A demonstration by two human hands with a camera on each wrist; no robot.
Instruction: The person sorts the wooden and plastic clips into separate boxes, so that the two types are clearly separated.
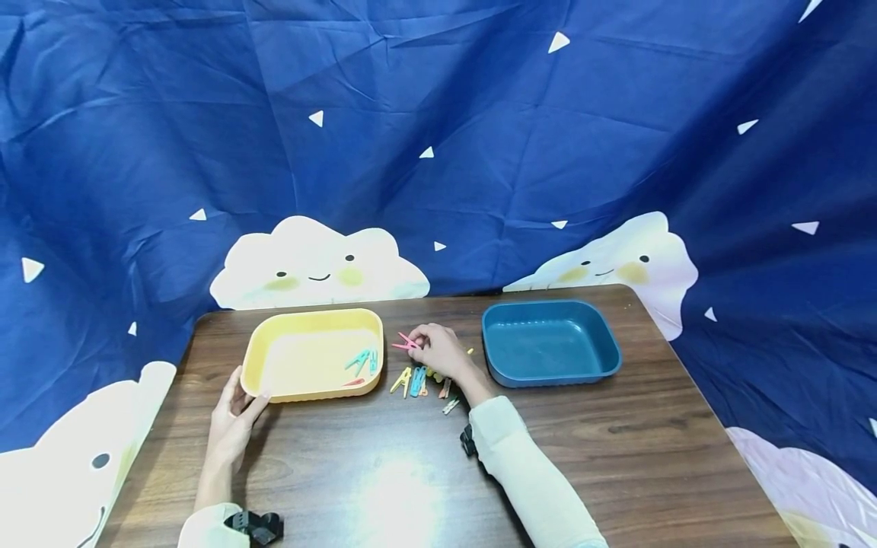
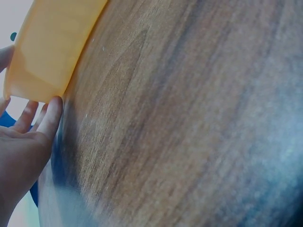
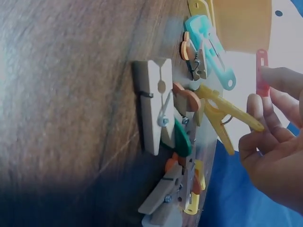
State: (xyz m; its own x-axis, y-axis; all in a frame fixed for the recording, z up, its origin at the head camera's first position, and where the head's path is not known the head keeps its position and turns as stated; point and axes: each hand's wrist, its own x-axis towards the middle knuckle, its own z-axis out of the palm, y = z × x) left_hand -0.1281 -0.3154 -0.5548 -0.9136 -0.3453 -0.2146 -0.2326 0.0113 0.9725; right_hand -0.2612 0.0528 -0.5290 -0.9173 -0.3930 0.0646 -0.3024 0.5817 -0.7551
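Observation:
In the head view, my left hand [image 1: 231,418] holds the near left corner of a yellow tray [image 1: 255,365], thumb against its front wall and fingers along its side. The left wrist view shows the fingertips [image 2: 56,105] at the tray's lower edge. My right hand [image 1: 441,352] pinches a pink plastic clothespin [image 1: 406,342] between thumb and fingers, just right of the tray. Beneath that hand lie several clothespins: a yellow one [image 3: 222,111], a turquoise one [image 3: 208,47] and a wooden one [image 3: 157,104]. Inside the tray are turquoise clothespins [image 1: 359,361] and a red clothespin [image 1: 354,382].
A blue tray [image 1: 548,380] stands to the right of the pile on the brown wooden table [image 1: 329,464]. Behind the table hangs a blue cloth [image 1: 411,190] with white clouds and triangles.

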